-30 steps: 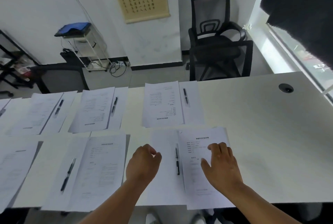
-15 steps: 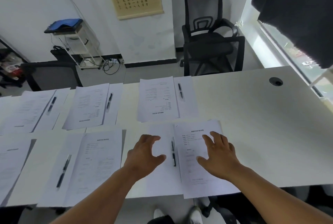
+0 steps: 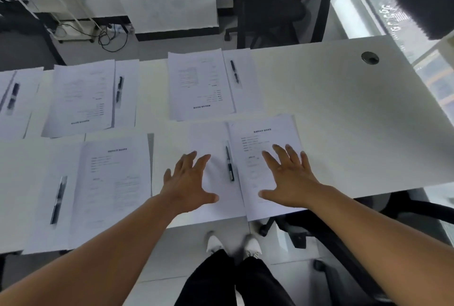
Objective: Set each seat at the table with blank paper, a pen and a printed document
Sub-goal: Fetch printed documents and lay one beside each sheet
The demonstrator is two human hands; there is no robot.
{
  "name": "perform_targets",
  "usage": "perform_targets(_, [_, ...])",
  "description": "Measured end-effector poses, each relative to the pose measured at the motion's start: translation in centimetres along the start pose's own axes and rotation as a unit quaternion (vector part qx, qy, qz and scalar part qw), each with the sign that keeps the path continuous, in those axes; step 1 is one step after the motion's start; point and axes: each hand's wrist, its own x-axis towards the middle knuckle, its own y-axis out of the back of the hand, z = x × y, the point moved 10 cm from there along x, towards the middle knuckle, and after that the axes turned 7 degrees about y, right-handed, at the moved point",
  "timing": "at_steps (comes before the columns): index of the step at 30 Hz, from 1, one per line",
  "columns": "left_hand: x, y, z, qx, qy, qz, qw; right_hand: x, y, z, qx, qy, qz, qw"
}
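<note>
On the white table [image 3: 344, 118] in front of me lies a blank sheet [image 3: 208, 141] with a black pen [image 3: 229, 163] on its right part. A printed document [image 3: 262, 133] overlaps its right edge. My left hand [image 3: 189, 180] is spread flat over the blank sheet, fingers straight. My right hand [image 3: 287, 177] is spread flat over the printed document. Neither hand holds anything. More sets of paper, pen and document lie to the left [image 3: 110, 182] and along the far side [image 3: 199, 84], [image 3: 83, 96].
A black mesh office chair [image 3: 277, 8] stands behind the table's far edge. Another black chair [image 3: 368, 232] is at my right below the near edge. A round cable hole [image 3: 369, 57] sits at the table's far right. My feet [image 3: 231, 244] show under the edge.
Both hands have opened from loosely curled to spread flat and stay over the same sheets. The camera has tilted downward, so the table and my legs fill more of the view.
</note>
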Motion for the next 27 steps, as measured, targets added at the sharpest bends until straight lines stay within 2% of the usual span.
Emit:
perform_targets(10, [3.1, -2.8, 0.5, 0.090, -0.014, -0.005, 0.996, 4.2, -2.8, 1.7, 0.036, 0.016, 0.012, 0.999])
perform_targets(15, [3.9, -4.2, 0.8, 0.101, -0.016, -0.013, 0.995, 4.2, -3.0, 2.2, 0.042, 0.022, 0.055, 0.997])
perform_targets(27, [3.8, -5.5, 1.1, 0.102, -0.017, -0.031, 0.994, 4.3, -2.5, 2.9, 0.035, 0.020, 0.072, 0.997])
